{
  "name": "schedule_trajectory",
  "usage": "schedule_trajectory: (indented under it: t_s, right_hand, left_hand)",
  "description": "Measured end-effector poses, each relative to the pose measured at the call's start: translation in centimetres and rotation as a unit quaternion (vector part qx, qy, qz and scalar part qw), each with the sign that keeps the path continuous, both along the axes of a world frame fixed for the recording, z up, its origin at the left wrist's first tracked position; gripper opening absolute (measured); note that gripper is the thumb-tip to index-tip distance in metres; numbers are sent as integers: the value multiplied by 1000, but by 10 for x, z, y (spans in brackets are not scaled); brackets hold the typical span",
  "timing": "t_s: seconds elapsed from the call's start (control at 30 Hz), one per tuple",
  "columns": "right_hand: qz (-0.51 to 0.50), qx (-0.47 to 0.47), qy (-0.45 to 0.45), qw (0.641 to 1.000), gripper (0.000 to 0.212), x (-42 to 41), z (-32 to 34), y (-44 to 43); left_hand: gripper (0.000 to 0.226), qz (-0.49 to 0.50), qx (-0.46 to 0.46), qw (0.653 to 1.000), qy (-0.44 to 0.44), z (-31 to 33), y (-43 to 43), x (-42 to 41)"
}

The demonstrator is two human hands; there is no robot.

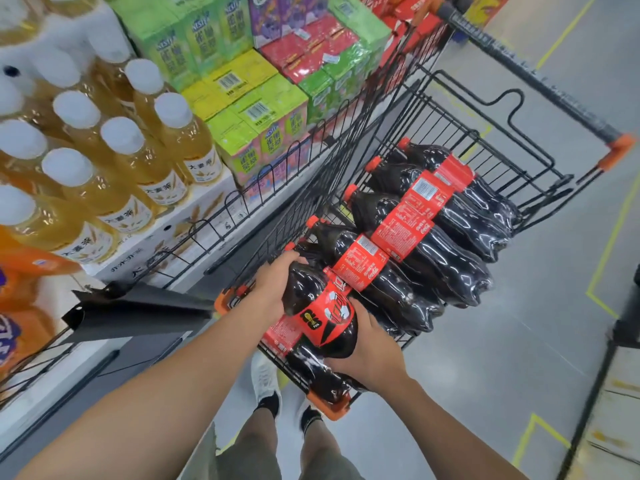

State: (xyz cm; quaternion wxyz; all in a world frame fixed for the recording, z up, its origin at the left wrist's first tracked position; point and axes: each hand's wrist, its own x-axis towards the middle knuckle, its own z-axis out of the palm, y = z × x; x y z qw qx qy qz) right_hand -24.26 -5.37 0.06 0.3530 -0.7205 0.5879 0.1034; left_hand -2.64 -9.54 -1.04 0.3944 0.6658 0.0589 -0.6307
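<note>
— What are you holding there?

— I'm gripping a large dark plastic cola bottle with both hands. Its red label is facing up, showing a black and white emblem, and the glossy body is catching the light.

— How are your fingers sitting?

— My left hand is curling its fingers over the neck end, and my right hand is clamping them round the base.

— Where is the bottle?

— It's lying on its side at the near end of the black wire shopping cart, above another bottle, just beside a row of matching cola bottles.
</note>
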Motion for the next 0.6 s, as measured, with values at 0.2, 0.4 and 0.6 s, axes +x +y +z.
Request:
schedule_trajectory:
  t_s: [0.2, 0.4, 0.6]
  right_hand:
    - [8, -84, -38, 996, 125, 8, 42, -6]
    - [48, -195, -65, 978, 129, 23, 96, -35]
    - [120, -270, -102, 950, 128, 27, 143, -64]
  left_hand:
    - [82, 22, -64, 997, -32, 63, -11, 7]
    - [32, 66, -157, 983, -71, 128, -19, 27]
    - [29, 127, -238, 957, -110, 198, -9, 29]
